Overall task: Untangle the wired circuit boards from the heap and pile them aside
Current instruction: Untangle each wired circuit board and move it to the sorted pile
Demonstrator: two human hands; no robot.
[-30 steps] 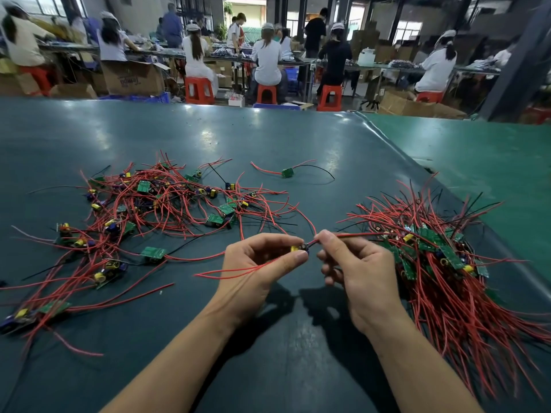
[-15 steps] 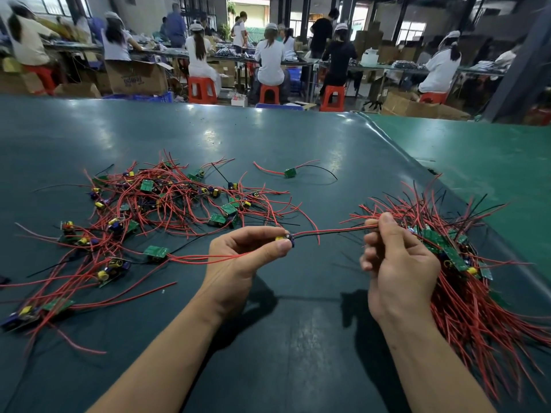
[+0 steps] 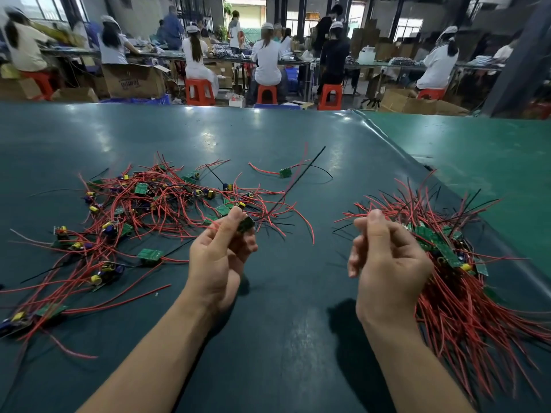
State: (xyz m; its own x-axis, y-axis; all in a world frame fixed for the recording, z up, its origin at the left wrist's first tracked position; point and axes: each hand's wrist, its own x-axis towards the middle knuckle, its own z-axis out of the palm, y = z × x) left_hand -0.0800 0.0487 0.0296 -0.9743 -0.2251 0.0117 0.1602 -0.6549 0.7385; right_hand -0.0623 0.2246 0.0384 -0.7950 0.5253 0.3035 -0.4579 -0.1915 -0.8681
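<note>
Left hand [image 3: 219,257] raised above the worktop [image 3: 298,293], fingers [image 3: 229,225] pinched on a small green circuit board [image 3: 247,224]. Its black wire [image 3: 293,181] runs far-right, a red one curves near-right. Right hand [image 3: 387,257] empty, fingers loosely curled, beside the sorted pile [image 3: 465,281] at right. Tangled heap [image 3: 155,204] lies left.

Two hands [image 3: 217,257]; two board heaps [image 3: 155,204]; one stray board [image 3: 285,172].
</note>
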